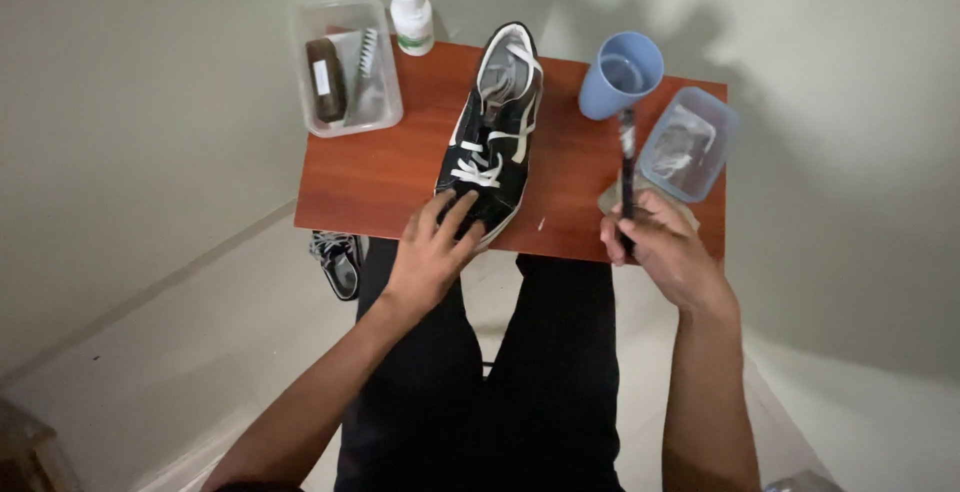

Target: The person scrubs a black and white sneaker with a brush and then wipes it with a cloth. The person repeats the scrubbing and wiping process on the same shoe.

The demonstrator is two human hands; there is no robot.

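A black sneaker (497,122) with white laces and a white sole lies lengthwise on a small reddish-brown table (390,177), toe toward me. My left hand (432,250) rests on its toe, fingers spread over the front. My right hand (660,247) grips the handle of a thin dark brush (627,167), held upright with its bristle end pointing at a blue cup (620,75) of water at the table's far right.
A clear plastic tub (345,64) holding a brown block and a small brush sits at the far left corner, with a white bottle (411,15) beside it. Another clear container (688,144) stands on the right edge. A second sneaker (338,260) lies on the floor, left of my legs.
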